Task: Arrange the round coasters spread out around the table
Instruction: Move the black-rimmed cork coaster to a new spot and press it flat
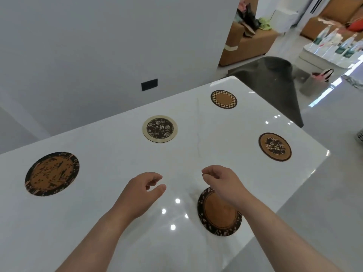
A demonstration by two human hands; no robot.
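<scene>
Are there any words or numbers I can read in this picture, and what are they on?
No words or numbers can be read here.
The five round coasters carry only patterns: the checkered coaster, the cream-rimmed floral coaster and the rest.
The bottles on the far low table have green labels, too small and blurred to read.
The dark wall plate is blank.

— How many coasters on the table (pixel 117 154)?
— Five: bird coaster (pixel 52 173), cream-rimmed coaster (pixel 159 128), checkered coaster (pixel 223 99), floral coaster (pixel 274 146), leaf-rimmed coaster (pixel 218 214).
— Hands?
— Two: left hand (pixel 141 191), right hand (pixel 222 181). One chair (pixel 275 79).
</scene>
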